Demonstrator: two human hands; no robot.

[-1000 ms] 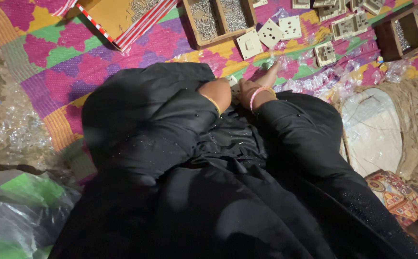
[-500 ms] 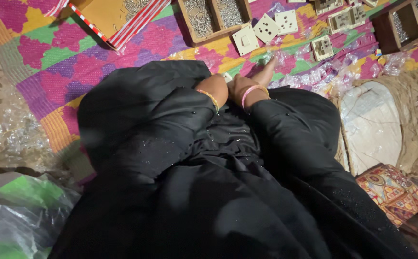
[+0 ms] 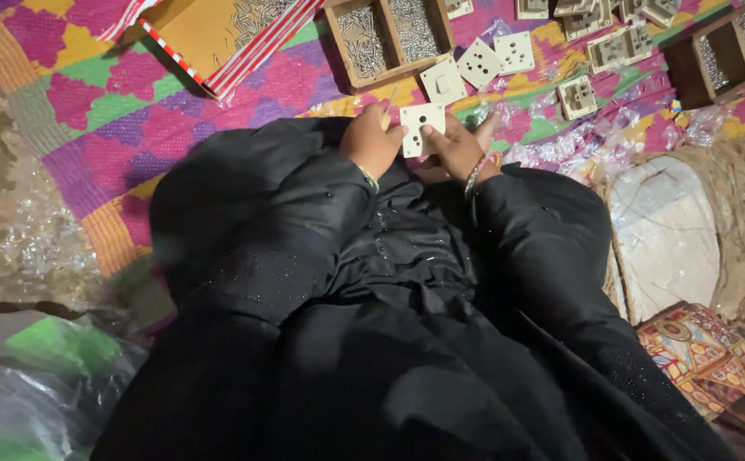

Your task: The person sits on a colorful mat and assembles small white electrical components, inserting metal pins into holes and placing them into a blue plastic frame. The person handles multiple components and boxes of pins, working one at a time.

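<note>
A cream square socket plate [image 3: 422, 128] with round holes is held between both my hands over my lap. My left hand [image 3: 372, 141] grips its left edge, and a thin metal tool or screw pokes up above that hand. My right hand [image 3: 458, 145], with bangles at the wrist, holds the plate's right edge. Black sleeves and a black robe cover my arms and lap. Just beyond my hands lie more cream plates [image 3: 479, 61] on the colourful woven mat [image 3: 90, 94].
A wooden tray [image 3: 394, 34] of small metal screws sits ahead, another wooden box [image 3: 718, 51] at the far right. A red-striped cardboard box [image 3: 219, 30] lies at the upper left. A sack with white material [image 3: 671, 230] is to the right, plastic bags [image 3: 31, 384] at lower left.
The view has tilted down and closer. My hands, earlier low together on my lap, now hold a socket plate up between them.
</note>
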